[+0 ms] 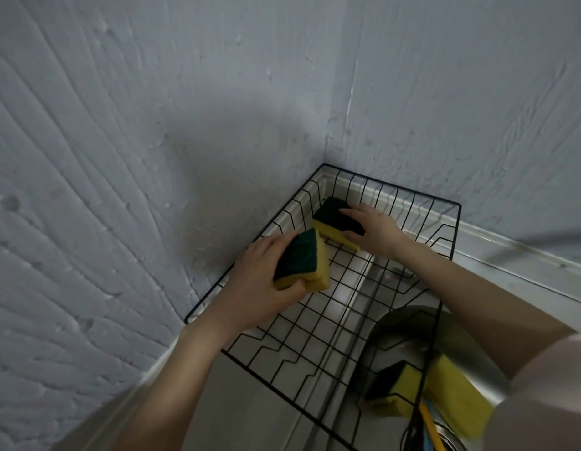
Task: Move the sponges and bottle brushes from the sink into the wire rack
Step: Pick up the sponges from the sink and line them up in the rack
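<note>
A black wire rack (438, 203) fills the corner of the counter. My right hand (377, 231) grips a yellow sponge with a dark green scrub side (331, 216) at the rack's far corner, the sponge low on the wire floor. My left hand (263, 284) holds a second yellow and green sponge (302, 262) tilted just above the rack's left side. In the steel sink (399, 323) at the lower right lie two more yellow sponges (396, 382) (455, 395). A yellow handle (430, 428) and a blue one (429, 410) show beside them, partly hidden.
Textured white walls (152, 157) close in behind and left of the rack. A pale counter edge (517, 258) runs along the right wall. The sink drain (445, 437) shows at the bottom edge.
</note>
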`<state>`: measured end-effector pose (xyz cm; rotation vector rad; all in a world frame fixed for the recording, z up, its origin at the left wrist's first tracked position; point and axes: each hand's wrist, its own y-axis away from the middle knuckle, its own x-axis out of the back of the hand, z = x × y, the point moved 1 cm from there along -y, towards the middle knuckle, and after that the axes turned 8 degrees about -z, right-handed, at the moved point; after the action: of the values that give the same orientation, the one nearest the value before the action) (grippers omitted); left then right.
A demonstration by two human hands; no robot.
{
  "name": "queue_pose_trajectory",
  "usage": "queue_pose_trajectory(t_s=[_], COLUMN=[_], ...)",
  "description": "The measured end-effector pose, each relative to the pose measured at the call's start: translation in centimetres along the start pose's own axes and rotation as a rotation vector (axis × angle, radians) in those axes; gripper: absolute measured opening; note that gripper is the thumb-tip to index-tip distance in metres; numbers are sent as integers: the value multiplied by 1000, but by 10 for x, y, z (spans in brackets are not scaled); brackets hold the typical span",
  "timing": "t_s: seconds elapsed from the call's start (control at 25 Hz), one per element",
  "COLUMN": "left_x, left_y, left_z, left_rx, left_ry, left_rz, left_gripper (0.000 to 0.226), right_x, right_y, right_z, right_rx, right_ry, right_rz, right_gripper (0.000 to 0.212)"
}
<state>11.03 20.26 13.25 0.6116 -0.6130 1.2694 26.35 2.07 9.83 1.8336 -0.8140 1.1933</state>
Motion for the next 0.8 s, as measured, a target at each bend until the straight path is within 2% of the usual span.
queue_pose_trajectory(t_s=[0.12, 0.24, 0.4, 0.56, 0.8], left_x=[1, 1, 2, -1, -11], left_y=[-4, -12, -30, -41, -57], left_z=[2, 5, 7, 12, 18], left_rx=[16, 19, -15, -24, -108], left_ry=[-35, -134, -329, -381, -524], left_rz=[-53, -105, -187, -217, -232], left_gripper=[89, 80, 75, 75, 69], right_x=[2, 17, 36, 32, 12], right_y=[6, 27, 71, 89, 84], right_z=[-5, -22, -49, -54, -45], right_rx=[-8, 121, 274, 315, 205], right_ry=[9, -177, -447, -219, -219], right_rz=[44, 123, -37, -106, -81], right_gripper=[54, 51, 54, 77, 87])
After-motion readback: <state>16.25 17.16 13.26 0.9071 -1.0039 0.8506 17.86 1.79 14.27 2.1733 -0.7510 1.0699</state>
